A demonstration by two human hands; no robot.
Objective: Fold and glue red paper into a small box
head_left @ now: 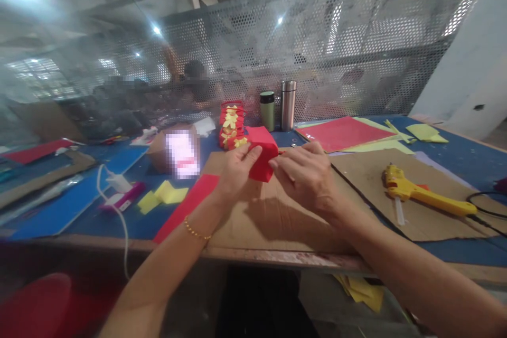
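Observation:
A folded piece of red paper point(264, 165) is raised above a brown cardboard sheet. My left hand point(237, 166) is closed on its left side, thumb on top. At the paper's right edge is my right hand point(307, 171), fingers curled and pinched together. Whatever is between those fingers is mostly hidden; a small reddish bit shows by the fingertips. Just behind the paper stand red paper pieces with yellow bow-like decorations point(231, 122). The cardboard sheet point(285, 227) lies under both hands, with flat red paper point(186, 206) at its left.
A yellow glue gun point(428, 196) rests on cardboard at right, its cable trailing off. A green tumbler point(267, 111) and steel flask point(288, 105) stand behind. Red sheet point(344, 133) lies back right. At left are a lit phone point(182, 153), yellow paper pieces point(162, 195) and a white cable point(124, 227).

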